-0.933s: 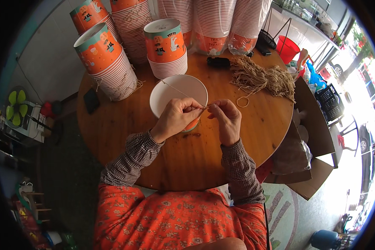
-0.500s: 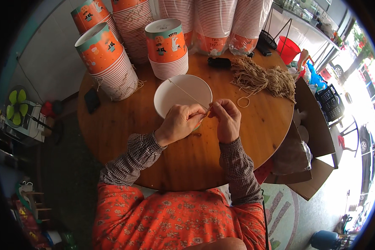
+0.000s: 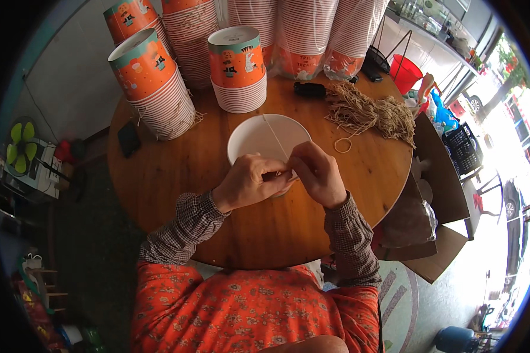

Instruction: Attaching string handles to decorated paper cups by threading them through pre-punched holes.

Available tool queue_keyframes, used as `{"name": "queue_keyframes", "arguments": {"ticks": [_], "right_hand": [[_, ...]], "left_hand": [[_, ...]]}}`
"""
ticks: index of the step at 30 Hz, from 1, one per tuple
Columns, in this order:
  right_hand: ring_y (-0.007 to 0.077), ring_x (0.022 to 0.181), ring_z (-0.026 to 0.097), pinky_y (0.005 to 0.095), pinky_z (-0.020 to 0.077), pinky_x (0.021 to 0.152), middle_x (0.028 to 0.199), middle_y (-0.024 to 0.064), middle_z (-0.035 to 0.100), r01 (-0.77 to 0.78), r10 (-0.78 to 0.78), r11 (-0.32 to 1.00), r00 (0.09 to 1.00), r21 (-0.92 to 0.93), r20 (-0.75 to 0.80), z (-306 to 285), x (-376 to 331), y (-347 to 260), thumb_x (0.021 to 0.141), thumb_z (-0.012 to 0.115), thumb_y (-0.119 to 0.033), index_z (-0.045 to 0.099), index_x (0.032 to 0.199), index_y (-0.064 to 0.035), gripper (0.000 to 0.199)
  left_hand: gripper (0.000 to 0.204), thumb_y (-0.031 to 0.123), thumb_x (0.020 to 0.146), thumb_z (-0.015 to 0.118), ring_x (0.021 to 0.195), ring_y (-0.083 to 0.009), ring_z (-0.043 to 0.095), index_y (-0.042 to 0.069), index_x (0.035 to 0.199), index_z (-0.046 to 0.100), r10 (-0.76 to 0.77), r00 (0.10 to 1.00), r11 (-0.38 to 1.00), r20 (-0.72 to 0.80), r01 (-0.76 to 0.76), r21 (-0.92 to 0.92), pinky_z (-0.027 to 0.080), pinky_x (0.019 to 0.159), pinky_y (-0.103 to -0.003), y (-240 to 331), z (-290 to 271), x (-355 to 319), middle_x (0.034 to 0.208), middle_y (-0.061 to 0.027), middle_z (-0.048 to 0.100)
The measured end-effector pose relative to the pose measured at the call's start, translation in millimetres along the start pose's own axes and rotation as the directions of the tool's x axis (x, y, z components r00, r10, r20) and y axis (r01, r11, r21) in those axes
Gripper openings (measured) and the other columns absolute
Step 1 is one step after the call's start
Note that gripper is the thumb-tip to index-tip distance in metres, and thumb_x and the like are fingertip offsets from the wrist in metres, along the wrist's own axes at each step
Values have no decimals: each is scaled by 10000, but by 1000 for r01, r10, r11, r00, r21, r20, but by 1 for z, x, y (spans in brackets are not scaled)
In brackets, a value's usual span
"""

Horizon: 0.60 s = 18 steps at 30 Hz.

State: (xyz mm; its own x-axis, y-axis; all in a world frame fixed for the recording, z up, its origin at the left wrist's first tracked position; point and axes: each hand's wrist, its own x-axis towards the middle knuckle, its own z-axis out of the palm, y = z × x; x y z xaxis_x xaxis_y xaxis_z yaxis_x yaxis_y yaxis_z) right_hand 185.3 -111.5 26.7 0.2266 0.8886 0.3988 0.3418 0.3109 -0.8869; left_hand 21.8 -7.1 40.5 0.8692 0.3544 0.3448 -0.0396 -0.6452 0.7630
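Note:
A paper bucket (image 3: 245,136) stands on the round wooden table (image 3: 265,235) with its white inside facing up. A beige cord (image 3: 274,132) runs across its mouth from the far rim to the near rim. My left hand (image 3: 247,183) is closed at the near rim, thumb and fingers pinching the cord's end there. Close against it, my right hand (image 3: 322,175) also has its fingertips pressed together on the cord. Both hands cover the near side of the bucket, so the exact spot where the cord meets the rim is hidden.
Stacked orange buckets (image 3: 150,70) stand upside down at the back left, with another stack (image 3: 237,65) behind the bucket. Plastic-wrapped stacks (image 3: 303,35) line the back. A heap of beige cords (image 3: 374,112) lies at the right, a black phone (image 3: 128,139) at the left. Cardboard boxes (image 3: 439,194) stand beside the table.
The bucket has shifted slightly right and the cord now crosses it more steeply. My right hand has turned and moved in over the near rim; my left still pinches beside it.

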Motion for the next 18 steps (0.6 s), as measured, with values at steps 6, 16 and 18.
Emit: {"name": "queue_keyframes", "arguments": {"ticks": [6, 16, 18], "right_hand": [[203, 673, 645, 308, 512, 604, 816, 99, 632, 53, -28, 967, 994, -250, 102, -2, -5, -28, 845, 617, -29, 609, 954, -33, 109], [279, 700, 632, 350, 524, 604, 846, 103, 616, 176, -170, 922, 984, -346, 47, 18, -7, -32, 810, 627, -13, 627, 887, -50, 85], [278, 704, 631, 349, 524, 605, 845, 101, 614, 173, -168, 925, 985, -339, 43, 19, -8, -32, 806, 628, -10, 627, 887, -49, 89]], "left_hand": [[50, 58, 802, 646, 759, -237, 650, 42, 821, 690, 179, 968, 948, -174, -123, 293, 499, 701, -343, -1, -2, -16, 798, -71, 676], [115, -5, 850, 627, 844, -153, 663, 7, 960, 656, 9, 928, 998, -372, 18, 67, 509, 755, -277, -13, 10, -35, 944, -76, 639], [107, 5, 870, 619, 850, -137, 662, 5, 973, 649, -49, 915, 999, -399, 44, -21, 515, 740, -262, -15, 13, -38, 966, -74, 630]]}}
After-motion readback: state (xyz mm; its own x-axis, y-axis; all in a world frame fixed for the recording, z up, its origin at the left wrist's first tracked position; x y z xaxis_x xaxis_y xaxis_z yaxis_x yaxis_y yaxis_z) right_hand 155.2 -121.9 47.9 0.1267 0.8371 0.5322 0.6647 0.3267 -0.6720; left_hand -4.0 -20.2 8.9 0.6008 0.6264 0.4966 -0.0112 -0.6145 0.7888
